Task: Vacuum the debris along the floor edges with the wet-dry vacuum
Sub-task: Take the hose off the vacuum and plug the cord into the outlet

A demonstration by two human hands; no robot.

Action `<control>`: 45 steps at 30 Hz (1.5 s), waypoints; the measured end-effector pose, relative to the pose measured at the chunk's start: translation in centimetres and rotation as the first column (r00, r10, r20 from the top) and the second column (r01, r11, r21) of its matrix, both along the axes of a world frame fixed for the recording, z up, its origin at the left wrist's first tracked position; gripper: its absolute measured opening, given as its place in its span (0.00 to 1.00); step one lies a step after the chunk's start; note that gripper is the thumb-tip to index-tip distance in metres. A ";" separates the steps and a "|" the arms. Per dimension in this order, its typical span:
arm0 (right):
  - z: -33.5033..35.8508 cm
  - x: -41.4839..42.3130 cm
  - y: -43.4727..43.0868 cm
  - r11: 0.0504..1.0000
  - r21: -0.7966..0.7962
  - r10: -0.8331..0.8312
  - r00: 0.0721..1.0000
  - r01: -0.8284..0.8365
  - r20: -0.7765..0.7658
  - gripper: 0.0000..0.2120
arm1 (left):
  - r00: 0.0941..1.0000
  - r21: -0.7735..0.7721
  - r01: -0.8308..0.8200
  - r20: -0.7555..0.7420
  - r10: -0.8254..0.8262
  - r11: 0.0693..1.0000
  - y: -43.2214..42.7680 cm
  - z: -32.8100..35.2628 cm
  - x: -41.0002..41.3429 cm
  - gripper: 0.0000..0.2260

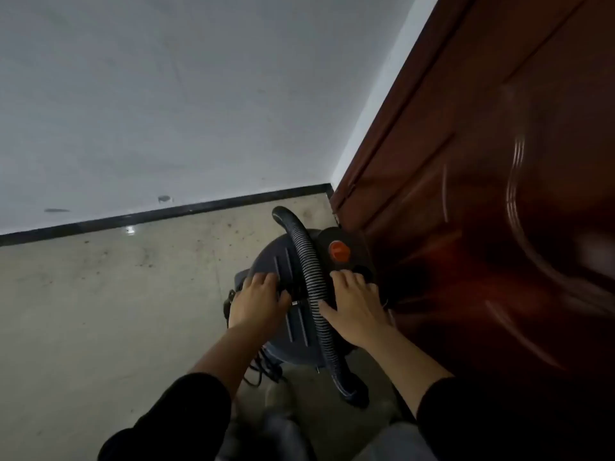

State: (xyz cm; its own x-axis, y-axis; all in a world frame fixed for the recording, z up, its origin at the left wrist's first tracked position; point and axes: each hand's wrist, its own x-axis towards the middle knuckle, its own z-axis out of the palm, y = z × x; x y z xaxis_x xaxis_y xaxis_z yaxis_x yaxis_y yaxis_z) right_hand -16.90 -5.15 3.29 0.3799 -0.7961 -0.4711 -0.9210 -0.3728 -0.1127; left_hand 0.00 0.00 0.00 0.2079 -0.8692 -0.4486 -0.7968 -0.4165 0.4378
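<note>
A dark grey wet-dry vacuum [293, 331] stands on the floor beside a door, with an orange button [339, 251] on its lid. Its ribbed black hose [311, 271] arches over the top and runs down to a nozzle end [352, 390] near my feet. My left hand [258, 302] grips the handle on the lid's left side. My right hand [356, 306] lies on the lid's right side with fingers spread, thumb against the hose. Small dark specks of debris [229, 239] dot the floor near the skirting.
A reddish-brown door [482, 194] fills the right side, close to the vacuum. A white wall [166, 94] with black skirting [166, 212] runs across the back. A black power cord [263, 371] loops under the vacuum's left side. Pale tiled floor [100, 311] spreads left.
</note>
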 end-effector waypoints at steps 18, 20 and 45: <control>-6.8 1.8 2.1 0.963 0.051 -0.270 0.943 0.265 0.192 0.46 | 0.948 0.038 0.200 -0.260 -0.184 0.979 -1.8 -7.4 3.0 0.21; -7.1 2.1 2.2 0.960 0.028 -0.279 0.941 0.279 0.192 0.46 | 0.945 0.037 0.221 -0.255 -0.205 0.975 -1.8 -7.8 3.3 0.21; -7.1 24.2 10.2 0.905 0.032 0.400 0.874 -0.424 0.275 0.42 | 0.927 -0.006 -0.364 -0.106 0.361 0.931 18.3 -8.0 20.0 0.22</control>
